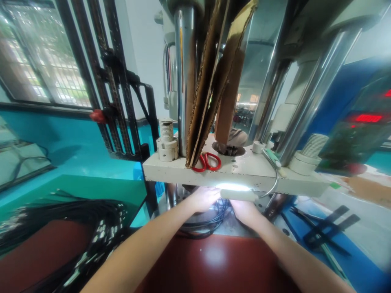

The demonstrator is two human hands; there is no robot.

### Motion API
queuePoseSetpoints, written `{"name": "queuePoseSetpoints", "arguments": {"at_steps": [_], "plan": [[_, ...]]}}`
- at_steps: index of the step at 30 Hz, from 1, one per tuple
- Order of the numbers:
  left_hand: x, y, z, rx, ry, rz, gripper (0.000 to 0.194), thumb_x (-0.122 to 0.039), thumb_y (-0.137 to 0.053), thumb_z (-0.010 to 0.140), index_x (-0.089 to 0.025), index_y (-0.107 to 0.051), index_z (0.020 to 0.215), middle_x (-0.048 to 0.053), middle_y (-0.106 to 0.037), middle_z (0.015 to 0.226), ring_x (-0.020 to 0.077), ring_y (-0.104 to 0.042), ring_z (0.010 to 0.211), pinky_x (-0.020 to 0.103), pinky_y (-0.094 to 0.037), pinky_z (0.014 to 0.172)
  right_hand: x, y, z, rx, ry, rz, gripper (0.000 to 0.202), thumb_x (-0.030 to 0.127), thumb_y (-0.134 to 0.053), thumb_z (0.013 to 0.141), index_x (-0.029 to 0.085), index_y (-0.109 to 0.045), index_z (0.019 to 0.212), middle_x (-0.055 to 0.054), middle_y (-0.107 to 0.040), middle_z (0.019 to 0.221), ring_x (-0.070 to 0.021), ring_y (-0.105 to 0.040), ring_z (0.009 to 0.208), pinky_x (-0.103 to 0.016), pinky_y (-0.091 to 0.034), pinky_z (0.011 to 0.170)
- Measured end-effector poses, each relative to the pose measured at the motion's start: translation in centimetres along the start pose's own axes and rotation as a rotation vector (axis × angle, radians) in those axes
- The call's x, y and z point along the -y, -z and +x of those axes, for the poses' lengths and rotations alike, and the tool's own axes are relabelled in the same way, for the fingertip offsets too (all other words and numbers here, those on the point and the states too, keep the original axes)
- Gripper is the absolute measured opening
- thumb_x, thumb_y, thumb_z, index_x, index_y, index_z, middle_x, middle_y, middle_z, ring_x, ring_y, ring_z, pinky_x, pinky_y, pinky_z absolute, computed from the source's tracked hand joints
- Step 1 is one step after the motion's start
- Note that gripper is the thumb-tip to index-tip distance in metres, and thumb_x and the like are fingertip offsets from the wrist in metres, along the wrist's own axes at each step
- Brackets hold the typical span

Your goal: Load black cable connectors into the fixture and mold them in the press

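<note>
Both my arms reach in under the cream-painted plate (pixel 195 174) of a press. My left hand (pixel 207 198) is just below the plate's front edge, its fingers out of clear sight behind the glare and the lamp. Beside it, my right hand (pixel 244 208) sits under a small bright lamp (pixel 238 194), and its fingers are hidden too. Black cables (pixel 204 228) lie coiled on the metal bed between and below my hands. Whether either hand grips the cables cannot be made out.
Red-handled scissors (pixel 213 161) and upright cardboard sheets (pixel 200 110) rest on the plate. A large bundle of black cables (pixel 100 219) lies on the left over a green table (pixel 100 185). Dark tools (pixel 326 228) lie on a blue surface at right. A dark red surface (pixel 210 264) is in front.
</note>
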State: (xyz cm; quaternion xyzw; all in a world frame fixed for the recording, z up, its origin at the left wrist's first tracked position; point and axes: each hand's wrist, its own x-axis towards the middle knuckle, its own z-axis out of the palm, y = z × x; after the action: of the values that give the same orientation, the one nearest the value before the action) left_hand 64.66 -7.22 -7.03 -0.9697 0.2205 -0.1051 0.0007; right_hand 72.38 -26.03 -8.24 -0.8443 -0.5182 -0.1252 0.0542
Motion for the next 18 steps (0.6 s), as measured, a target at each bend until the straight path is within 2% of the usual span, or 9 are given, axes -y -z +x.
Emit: {"name": "queuePoseSetpoints", "arguments": {"at_steps": [4,7,11,14,18], "plan": [[-0.1,-1.2,-0.3,-0.045,0.055,-0.037,0.056,-0.009,-0.043,0.068,-0.015,-0.04,0.123,0.011,-0.051,0.12,0.0253,-0.046,0.11,0.038,-0.04,0.087,0.4,0.1,0.4,0.032,0.001,-0.019,0.042,0.003,-0.037,0.075,0.017,-0.056,0.11,-0.011,-0.063,0.105,-0.0225,-0.056,0.097,-0.038,-0.036,0.091],[-0.5,-1.5,-0.4,-0.069,0.063,-0.049,0.064,-0.008,-0.047,0.063,-0.013,-0.036,0.126,0.011,-0.049,0.123,0.0244,-0.042,0.115,0.037,-0.036,0.093,0.6,0.4,0.5,0.059,0.003,-0.026,0.042,0.003,-0.042,0.071,0.017,-0.057,0.108,-0.011,-0.062,0.106,-0.0236,-0.055,0.099,-0.038,-0.034,0.093],[-0.8,-1.5,-0.3,-0.083,0.062,-0.054,0.062,-0.011,-0.049,0.061,-0.013,-0.039,0.122,0.011,-0.049,0.123,0.024,-0.042,0.115,0.036,-0.035,0.093,0.5,0.6,0.5,0.079,-0.015,-0.031,0.041,0.003,-0.044,0.068,0.013,-0.057,0.105,-0.014,-0.062,0.106,-0.0253,-0.053,0.101,-0.038,-0.034,0.093],[-1.0,-1.5,-0.1,-0.088,0.114,-0.051,0.06,-0.012,-0.049,0.06,-0.014,-0.042,0.12,0.01,-0.05,0.121,0.0236,-0.043,0.114,0.036,-0.036,0.092,0.4,0.3,0.5,0.077,-0.049,-0.031,0.041,0.004,-0.044,0.068,0.011,-0.056,0.106,-0.015,-0.062,0.105,-0.0261,-0.053,0.102,-0.038,-0.034,0.092],[-1.4,-1.3,0.3,-0.073,0.15,-0.036,0.056,-0.011,-0.051,0.059,-0.016,-0.047,0.115,0.009,-0.05,0.122,0.0235,-0.042,0.115,0.036,-0.034,0.095,0.2,0.0,0.2,0.053,-0.104,-0.019,0.043,0.007,-0.044,0.069,0.014,-0.054,0.111,-0.013,-0.061,0.107,-0.0258,-0.053,0.101,-0.037,-0.036,0.089]]}}
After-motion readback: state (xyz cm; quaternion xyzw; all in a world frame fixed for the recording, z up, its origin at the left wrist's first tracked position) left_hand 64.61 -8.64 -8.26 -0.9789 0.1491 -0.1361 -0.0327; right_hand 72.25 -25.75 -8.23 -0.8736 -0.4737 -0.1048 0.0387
